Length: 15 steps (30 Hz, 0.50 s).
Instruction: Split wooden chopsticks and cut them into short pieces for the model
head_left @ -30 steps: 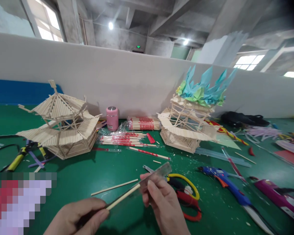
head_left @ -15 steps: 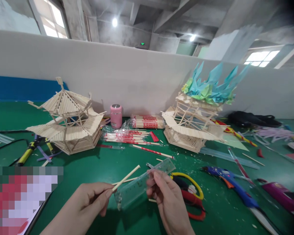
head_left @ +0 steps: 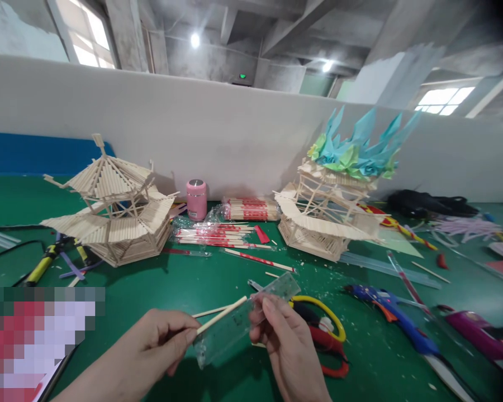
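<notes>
The stick (head_left: 223, 315) is up off the table (head_left: 151, 290), its near end pinched between the left hand's (head_left: 170, 340) thumb and forefinger, the rest running along the upper edge of a clear strip (head_left: 224, 339). The right hand (head_left: 283, 329) pinches that strip — perhaps a ruler — toward its far end, thumb on top, fingers beneath. Whether stick and strip touch cannot be told. The stick should be very light and stiff, dry enough not to slip, yet likely to snap or splinter if bent; a fingertip hold near one end looks enough, with the middle better for keeping it level. The strip seems thin, smooth and somewhat slippery, so it wants a flat pinch across its width, and hard flexing might crack it. As for writing, dark marks on the strip cannot be read, nor can the red print on the bundle (head_left: 251, 210), the label low on the pink flask (head_left: 197, 201), or the green sign (head_left: 242, 76) beyond the partition (head_left: 235, 134).
</notes>
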{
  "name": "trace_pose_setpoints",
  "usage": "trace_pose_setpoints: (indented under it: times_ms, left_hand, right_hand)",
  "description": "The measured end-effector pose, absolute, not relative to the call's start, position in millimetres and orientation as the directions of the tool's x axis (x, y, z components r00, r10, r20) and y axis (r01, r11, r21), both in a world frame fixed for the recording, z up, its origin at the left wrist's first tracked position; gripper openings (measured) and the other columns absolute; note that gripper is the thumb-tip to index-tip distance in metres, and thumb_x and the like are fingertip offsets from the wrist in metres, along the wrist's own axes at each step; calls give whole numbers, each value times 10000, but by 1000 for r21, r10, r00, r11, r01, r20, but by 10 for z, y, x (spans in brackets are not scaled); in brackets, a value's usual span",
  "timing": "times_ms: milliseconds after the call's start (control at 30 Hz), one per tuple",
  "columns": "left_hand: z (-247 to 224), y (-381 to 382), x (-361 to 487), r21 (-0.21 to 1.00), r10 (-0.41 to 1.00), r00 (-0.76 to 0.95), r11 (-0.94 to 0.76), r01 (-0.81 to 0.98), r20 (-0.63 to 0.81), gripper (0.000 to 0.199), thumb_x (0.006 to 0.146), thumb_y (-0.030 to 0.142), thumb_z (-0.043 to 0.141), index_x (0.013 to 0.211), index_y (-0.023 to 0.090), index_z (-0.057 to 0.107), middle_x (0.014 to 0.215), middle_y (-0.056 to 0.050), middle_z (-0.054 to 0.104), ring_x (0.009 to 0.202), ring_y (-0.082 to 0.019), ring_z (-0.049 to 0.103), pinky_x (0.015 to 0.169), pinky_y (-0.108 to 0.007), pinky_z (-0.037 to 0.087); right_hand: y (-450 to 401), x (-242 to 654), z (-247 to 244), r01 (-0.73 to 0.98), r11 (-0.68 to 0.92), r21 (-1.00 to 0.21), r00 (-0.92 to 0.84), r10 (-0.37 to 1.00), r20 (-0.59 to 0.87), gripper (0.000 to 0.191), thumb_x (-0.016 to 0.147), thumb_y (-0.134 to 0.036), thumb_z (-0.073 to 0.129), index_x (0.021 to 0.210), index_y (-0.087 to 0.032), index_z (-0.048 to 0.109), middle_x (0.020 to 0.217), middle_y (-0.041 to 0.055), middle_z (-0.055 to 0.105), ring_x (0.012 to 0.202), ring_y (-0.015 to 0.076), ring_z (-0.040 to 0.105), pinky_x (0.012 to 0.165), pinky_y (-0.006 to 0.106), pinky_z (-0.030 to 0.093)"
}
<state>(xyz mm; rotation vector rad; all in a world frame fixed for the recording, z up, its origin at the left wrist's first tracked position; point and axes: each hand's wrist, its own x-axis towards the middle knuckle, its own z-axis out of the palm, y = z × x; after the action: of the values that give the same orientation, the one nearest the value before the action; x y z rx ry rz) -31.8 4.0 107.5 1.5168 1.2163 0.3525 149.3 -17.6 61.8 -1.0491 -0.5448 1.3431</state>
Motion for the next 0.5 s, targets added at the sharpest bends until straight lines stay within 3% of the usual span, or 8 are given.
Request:
trace_pose_setpoints:
  times_ms: [333, 500]
  left_hand:
    - [1016, 97, -385, 835, 717, 468, 301, 460, -516, 298, 765, 446, 433, 667, 174, 501, 449, 105, 333, 416, -60, 213, 391, -188, 153]
    - [1023, 129, -368, 834, 697, 495, 285, 472, -518, 331, 744, 495, 445, 647, 180, 472, 458, 107, 321, 412, -57, 200, 384, -193, 142]
  right_hand:
    - [-172, 1508, 574, -518, -89, -851, 202, 954, -223, 238, 671, -368, 676, 764, -148, 668, 579, -19, 583, 478, 75, 532, 460, 166, 399]
    - [-188, 1486, 604, -517, -77, -853, 212, 954, -214, 216, 688, -351, 664, 768, -151, 667, 577, -20, 586, 477, 74, 539, 458, 157, 403]
